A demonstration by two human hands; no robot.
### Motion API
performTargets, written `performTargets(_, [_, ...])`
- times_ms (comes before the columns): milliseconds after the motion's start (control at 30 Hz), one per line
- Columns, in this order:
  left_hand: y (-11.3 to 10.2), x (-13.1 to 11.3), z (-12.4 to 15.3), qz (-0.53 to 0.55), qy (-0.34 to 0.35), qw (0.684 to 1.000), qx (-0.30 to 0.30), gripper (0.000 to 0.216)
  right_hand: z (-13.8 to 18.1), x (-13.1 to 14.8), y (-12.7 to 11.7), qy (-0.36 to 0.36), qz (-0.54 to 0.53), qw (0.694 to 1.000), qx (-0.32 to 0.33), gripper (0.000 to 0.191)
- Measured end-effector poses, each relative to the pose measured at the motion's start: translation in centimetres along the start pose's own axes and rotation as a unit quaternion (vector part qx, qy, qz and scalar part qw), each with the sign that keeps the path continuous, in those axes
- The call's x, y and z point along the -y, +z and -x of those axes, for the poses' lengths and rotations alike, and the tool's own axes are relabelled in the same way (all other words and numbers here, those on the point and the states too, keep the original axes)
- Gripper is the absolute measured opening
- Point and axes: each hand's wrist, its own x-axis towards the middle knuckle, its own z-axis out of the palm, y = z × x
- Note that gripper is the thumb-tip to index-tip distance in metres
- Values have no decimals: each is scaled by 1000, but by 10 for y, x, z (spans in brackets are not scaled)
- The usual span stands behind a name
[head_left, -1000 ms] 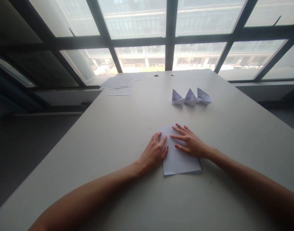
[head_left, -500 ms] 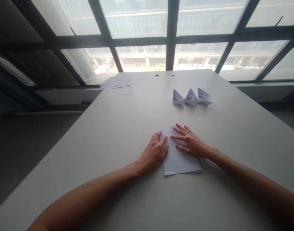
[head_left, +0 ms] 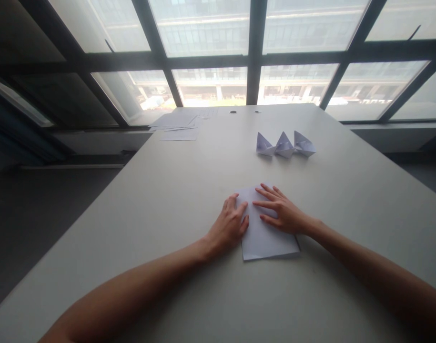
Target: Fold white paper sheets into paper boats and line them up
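Note:
A white folded sheet of paper (head_left: 268,245) lies flat on the table, its near edge showing more than one layer. Along its left edge rests my left hand (head_left: 232,216), fingers bent but apart and touching the paper. My right hand (head_left: 278,209) lies across the upper right part of the sheet with its fingers spread. Both hands press on the paper from above, and neither grasps it. Beyond them stand three folded paper boats (head_left: 284,146) in a row, close together.
The white table (head_left: 149,205) stretches forward to large windows (head_left: 210,85). Loose white sheets (head_left: 178,126) lie overlapping at its far left edge. A dark round cable hole (head_left: 233,112) is set near the far end. Dark floor (head_left: 42,205) lies left of the table.
Almost nothing differs. My left hand has shifted very slightly along the paper's left edge, while my right hand and the paper stay where they were.

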Motion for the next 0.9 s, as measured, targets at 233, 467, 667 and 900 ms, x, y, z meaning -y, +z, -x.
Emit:
performTargets(233, [1,0,0,-5,2,1000,3,35,0,-1,1,-3,-2,1000,-3,46])
performTargets(467, [1,1,0,5,1,1000,0,34,-1,0,0,-4,-2,1000,-1,47])
performTargets(667, [1,0,0,16,-10,1000,-9,31,-2,0,0,-10,-9,1000,-9,47])
performTargets(900, [0,-3,1,-12,-16,1000,-8,30,-3,0,0,-10,4,1000,1,46])
